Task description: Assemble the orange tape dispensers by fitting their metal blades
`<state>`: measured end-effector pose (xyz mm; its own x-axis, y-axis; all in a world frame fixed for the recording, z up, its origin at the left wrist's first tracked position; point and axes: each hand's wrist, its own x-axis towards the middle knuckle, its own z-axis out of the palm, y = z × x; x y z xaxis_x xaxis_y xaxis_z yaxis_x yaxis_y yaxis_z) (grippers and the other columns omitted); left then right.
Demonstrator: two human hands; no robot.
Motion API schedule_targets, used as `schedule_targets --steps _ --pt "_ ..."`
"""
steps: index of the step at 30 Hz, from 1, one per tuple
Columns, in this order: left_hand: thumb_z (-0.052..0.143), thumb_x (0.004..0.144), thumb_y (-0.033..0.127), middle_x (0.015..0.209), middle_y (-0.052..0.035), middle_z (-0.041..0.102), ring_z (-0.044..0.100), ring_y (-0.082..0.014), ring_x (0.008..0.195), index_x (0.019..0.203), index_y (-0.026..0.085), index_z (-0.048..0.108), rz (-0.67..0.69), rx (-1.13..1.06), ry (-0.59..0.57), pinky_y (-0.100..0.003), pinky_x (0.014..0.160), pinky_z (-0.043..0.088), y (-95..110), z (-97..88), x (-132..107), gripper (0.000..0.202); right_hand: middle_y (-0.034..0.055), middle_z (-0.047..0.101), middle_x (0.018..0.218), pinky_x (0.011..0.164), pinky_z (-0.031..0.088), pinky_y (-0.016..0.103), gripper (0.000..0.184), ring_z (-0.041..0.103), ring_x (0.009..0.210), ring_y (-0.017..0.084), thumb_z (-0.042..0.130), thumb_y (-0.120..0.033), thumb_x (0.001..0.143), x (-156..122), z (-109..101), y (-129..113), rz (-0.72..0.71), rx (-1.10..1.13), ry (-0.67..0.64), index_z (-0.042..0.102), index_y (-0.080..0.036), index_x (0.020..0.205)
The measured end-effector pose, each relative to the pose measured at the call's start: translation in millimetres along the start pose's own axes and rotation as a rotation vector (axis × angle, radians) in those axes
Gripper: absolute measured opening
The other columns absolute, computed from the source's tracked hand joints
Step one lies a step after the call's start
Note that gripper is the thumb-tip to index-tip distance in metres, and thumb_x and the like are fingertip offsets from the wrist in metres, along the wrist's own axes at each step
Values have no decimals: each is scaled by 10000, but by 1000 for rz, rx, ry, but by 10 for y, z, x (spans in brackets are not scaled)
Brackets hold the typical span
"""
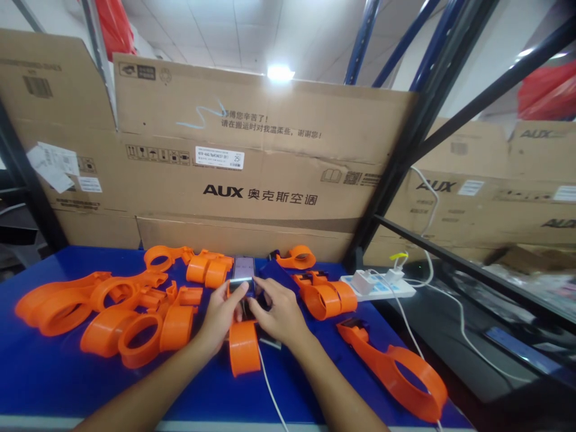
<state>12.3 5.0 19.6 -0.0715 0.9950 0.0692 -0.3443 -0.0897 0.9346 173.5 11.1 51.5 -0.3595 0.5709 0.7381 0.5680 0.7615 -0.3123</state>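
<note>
**One dispenser in hand, four dark-tipped ones on the right, orange-only pile on the left**

Head view, only one available:

- In work: one orange tape dispenser, mid-worktop, between the two hands, ring toward the wearer, head end up at the fingertips.
- Left hand: grip closed on the head end, thumb on top, next to a pale strip. Can't tell whether the strip is part of the head or loose.
- Right hand: fingertips bent in at the same end. Fingers hide the contact, so can't tell if that grip is pinching or only bracing.
- Right of the hands: four right-side dispensers, dark pieces at their head ends. My read: those are done.
- Left of the hands: a bigger cluster of left-side dispensers, overlapping, no dark pieces that I can make out. Probably the ones left; no firm count.
- Piece in hand: likely mid-step. Head end is mostly covered, so can't confirm anything is seated.
- Progress guess: under halfway, going by the two groups.
- Around: phone just beyond the hands, screen lit; white cable running from near the held ring to the front edge; power strip at right; cardboard behind.
</note>
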Motion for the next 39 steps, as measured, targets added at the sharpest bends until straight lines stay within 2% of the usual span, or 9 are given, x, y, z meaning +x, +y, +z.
schedule_targets --steps 3,8,14,21,25,28,33,39 --pt "807 759 555 473 66 500 409 -72 399 861 175 656 0 3 -3 -198 434 323 0 -2 -5 422 12 601 700 557 457 255 338 551 601 154 605 -217 896 -14 14 8 -13 -2 25 684 -153 1218" --pt "820 743 552 434 96 412 356 -62 381 815 187 627 -25 -41 -18 -194 422 312 31 27 -33 419 -4 563 665 549 442 254 353 516 565 145 569 -213 929 -30 30 30 -60 39 18 665 -146 1262" --pt "825 752 528 482 103 414 354 -43 394 871 187 641 -28 -96 -42 -183 437 347 90 59 -60 406 -1 559 675 554 446 261 362 520 564 149 546 -212 947 -28 32 24 -80 45 4 640 -134 1288" --pt "833 730 538 478 90 460 354 -44 371 849 181 644 -23 -74 -30 -187 410 341 77 45 -42 421 11 590 686 572 479 269 349 548 584 156 535 -200 938 -26 42 39 -96 22 -3 653 -137 1261" --pt "843 720 527 414 102 407 331 -54 348 822 185 642 -91 -128 -58 -193 398 317 91 32 -43 410 8 596 663 554 472 262 292 550 574 151 566 -226 943 -24 38 46 -44 43 12 699 -157 1194" --pt "826 732 540 385 85 402 335 -68 336 749 188 629 -212 -219 -118 -208 389 296 133 24 -49 404 31 646 716 572 490 273 271 578 615 163 622 -284 942 0 -7 52 -9 44 -34 720 -170 1168" --pt "762 762 609 380 48 422 353 -95 322 632 207 578 -381 -311 -151 -248 382 277 231 19 -58 461 79 730 930 671 541 324 430 616 747 200 590 -206 938 42 -87 53 -49 21 -192 625 -189 1366" --pt "830 738 458 455 51 503 377 -73 357 701 184 606 -338 -325 -119 -222 409 279 254 16 -35 357 114 737 987 726 548 351 461 605 779 220 574 -155 899 11 -30 70 -77 -57 -186 598 -123 1358"
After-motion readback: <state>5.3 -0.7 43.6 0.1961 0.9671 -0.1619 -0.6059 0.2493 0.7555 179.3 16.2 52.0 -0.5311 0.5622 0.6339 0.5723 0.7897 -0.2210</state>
